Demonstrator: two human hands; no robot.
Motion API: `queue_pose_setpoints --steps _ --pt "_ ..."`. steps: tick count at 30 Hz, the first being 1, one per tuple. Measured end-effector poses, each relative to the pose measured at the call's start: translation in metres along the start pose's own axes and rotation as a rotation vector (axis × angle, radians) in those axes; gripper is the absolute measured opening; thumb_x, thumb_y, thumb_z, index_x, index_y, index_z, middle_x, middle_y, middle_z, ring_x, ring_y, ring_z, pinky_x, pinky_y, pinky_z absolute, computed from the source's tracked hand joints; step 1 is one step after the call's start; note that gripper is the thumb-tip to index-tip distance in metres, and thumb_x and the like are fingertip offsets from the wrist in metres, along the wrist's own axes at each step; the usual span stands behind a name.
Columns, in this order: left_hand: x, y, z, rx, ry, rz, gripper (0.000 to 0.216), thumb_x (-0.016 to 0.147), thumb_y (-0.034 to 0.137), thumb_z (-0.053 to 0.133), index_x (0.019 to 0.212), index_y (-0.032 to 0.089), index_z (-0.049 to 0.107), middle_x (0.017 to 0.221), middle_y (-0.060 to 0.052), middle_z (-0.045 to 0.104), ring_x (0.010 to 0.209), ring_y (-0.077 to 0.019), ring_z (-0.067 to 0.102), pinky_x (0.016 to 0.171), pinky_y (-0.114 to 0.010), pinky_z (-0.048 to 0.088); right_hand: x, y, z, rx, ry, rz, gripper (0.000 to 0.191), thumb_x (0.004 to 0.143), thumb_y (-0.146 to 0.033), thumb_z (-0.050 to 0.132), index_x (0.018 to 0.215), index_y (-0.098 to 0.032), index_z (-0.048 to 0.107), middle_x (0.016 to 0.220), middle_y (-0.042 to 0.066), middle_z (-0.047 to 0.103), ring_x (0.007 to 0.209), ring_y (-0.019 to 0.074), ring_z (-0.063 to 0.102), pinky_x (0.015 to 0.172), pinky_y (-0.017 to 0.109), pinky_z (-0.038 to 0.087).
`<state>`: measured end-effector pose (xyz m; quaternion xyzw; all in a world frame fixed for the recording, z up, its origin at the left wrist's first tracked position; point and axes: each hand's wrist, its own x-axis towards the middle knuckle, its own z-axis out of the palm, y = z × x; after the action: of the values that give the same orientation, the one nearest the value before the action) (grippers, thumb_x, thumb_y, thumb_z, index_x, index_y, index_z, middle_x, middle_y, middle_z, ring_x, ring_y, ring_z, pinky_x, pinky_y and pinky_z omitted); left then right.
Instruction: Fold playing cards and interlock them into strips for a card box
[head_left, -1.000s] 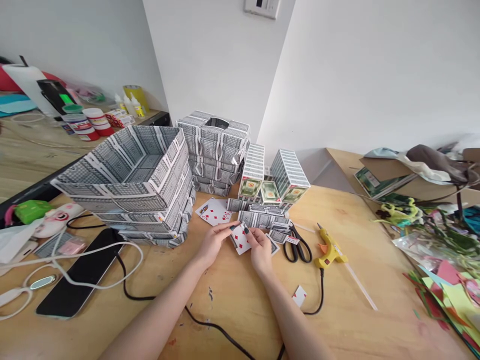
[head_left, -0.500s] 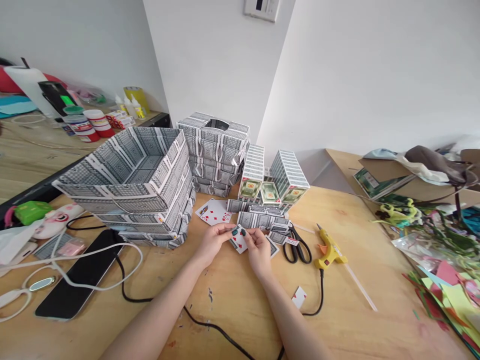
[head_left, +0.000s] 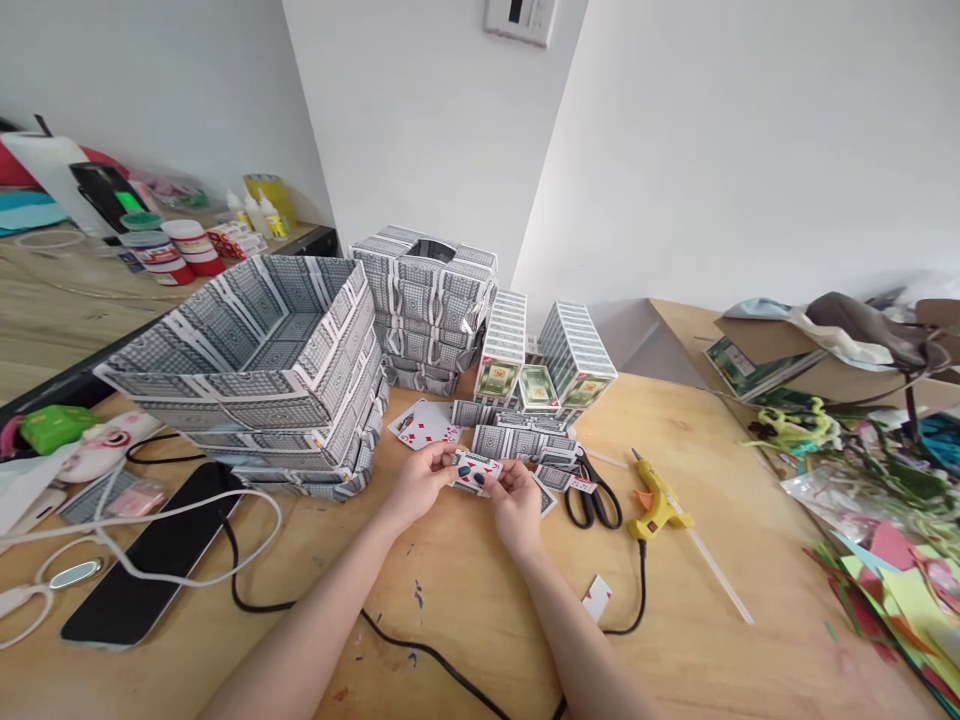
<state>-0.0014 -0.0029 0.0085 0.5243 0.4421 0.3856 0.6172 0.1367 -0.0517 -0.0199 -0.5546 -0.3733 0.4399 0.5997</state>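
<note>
Between my two hands is a playing card (head_left: 478,466) with red diamonds, lying crosswise above the table. My left hand (head_left: 421,484) pinches its left end, and my right hand (head_left: 517,500) grips the right end, thumbs on the face. Just behind my left hand, loose playing cards (head_left: 426,422) lie face up. Beyond the held card, a row of folded cards (head_left: 521,443) with grey backs sits on the table. A grey-backed card (head_left: 544,495) lies partly under my right hand. Black-handled scissors (head_left: 594,500) are to its right.
Left stands a tall open box of grey cards (head_left: 315,400), with a second card structure (head_left: 427,310) behind it. Stacked card packs (head_left: 501,350) are at the back. A yellow glue gun (head_left: 658,500) lies right. A black phone (head_left: 154,560) and cables are left, a cardboard box (head_left: 787,350) far right.
The card in my hands has turned from an upright slant to lying crosswise. My left hand has shifted slightly left, and the fingers of both hands are farther apart.
</note>
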Motion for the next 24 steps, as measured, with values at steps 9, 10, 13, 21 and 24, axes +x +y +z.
queue_pose_setpoints --steps 9,10,13,21,24 --pt "0.002 -0.011 0.006 -0.13 0.149 -0.041 0.025 0.06 0.037 0.066 0.067 0.015 0.055 0.064 0.001 0.059 0.063 -0.0145 0.058 0.056 -0.027 0.049 0.001 -0.014 0.002 -0.002 -0.15 0.024 0.028 0.072 -0.045 0.058 0.079 -0.018 0.055 0.076 0.006 0.063 0.068 0.0184 0.059 0.062 0.032 0.05" --pt "0.002 -0.013 0.006 -0.17 0.16 -0.049 0.027 0.06 0.038 0.066 0.07 0.016 0.054 0.067 0.001 0.061 0.065 -0.0153 0.059 0.056 -0.028 0.05 0.001 -0.015 0.002 -0.013 -0.19 0.029 0.029 0.071 -0.046 0.058 0.08 -0.018 0.055 0.077 0.006 0.063 0.068 0.0188 0.059 0.061 0.032 0.05" --pt "0.002 -0.016 0.007 -0.185 0.131 -0.048 0.029 0.062 0.038 0.066 0.074 0.016 0.053 0.072 -0.001 0.062 0.068 -0.0167 0.061 0.057 -0.03 0.053 0.0 -0.015 0.003 -0.038 -0.205 0.018 0.031 0.072 -0.048 0.057 0.079 -0.018 0.055 0.069 0.004 0.062 0.062 0.0176 0.058 0.058 0.03 0.049" --pt "-0.012 -0.016 0.015 0.182 -0.107 0.045 0.022 0.074 0.034 0.055 0.09 0.019 0.05 0.061 0.001 0.06 0.049 -0.0142 0.058 0.045 -0.024 0.046 0.001 -0.014 0.0 -0.111 -0.01 -0.044 0.033 0.078 -0.048 0.048 0.064 -0.019 0.046 0.045 -0.007 0.04 0.04 0.0082 0.037 0.04 0.02 0.032" --pt "-0.016 -0.013 0.017 0.269 -0.063 0.139 0.027 0.077 0.033 0.051 0.1 0.02 0.05 0.062 0.001 0.06 0.05 -0.0136 0.056 0.047 -0.022 0.043 0.0 -0.016 0.0 -0.14 -0.056 -0.037 0.033 0.077 -0.049 0.049 0.063 -0.019 0.047 0.043 -0.006 0.042 0.038 0.0087 0.039 0.038 0.021 0.033"
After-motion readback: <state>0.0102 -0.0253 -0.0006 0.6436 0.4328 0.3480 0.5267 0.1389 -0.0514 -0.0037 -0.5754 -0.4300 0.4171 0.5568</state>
